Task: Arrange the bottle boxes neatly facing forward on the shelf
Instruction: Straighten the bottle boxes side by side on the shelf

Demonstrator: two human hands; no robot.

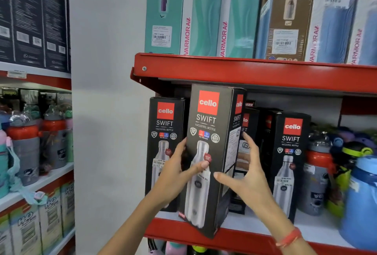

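Left hand (175,170) wrapped round left edge of tall black cardboard Cello Swift bottle box (210,158), thumb pressed flat across printed front, fingers hidden behind, so closed on box to steady it; right hand (247,175) spread wide at box's right side panel, fingertips just beside or lightly touching it, cannot tell which, palm off the card, likely guiding rather than gripping, red thread band at wrist

Held box tilted, top leaning back under upper shelf lip, bottom corner sticking out past red metal shelf edge (255,238), front turned slightly left, so not yet seated or squared; probably mid-placement, needs pushing back and straightening

Matching black box (164,150) upright just left, facing forward; another matching black box (288,162) upright to right, facing forward; between them, behind held box, more black boxes (247,132) turned sideways, still to fix

Further right, loose steel and coloured bottles (318,177) crowding same shelf, limiting room
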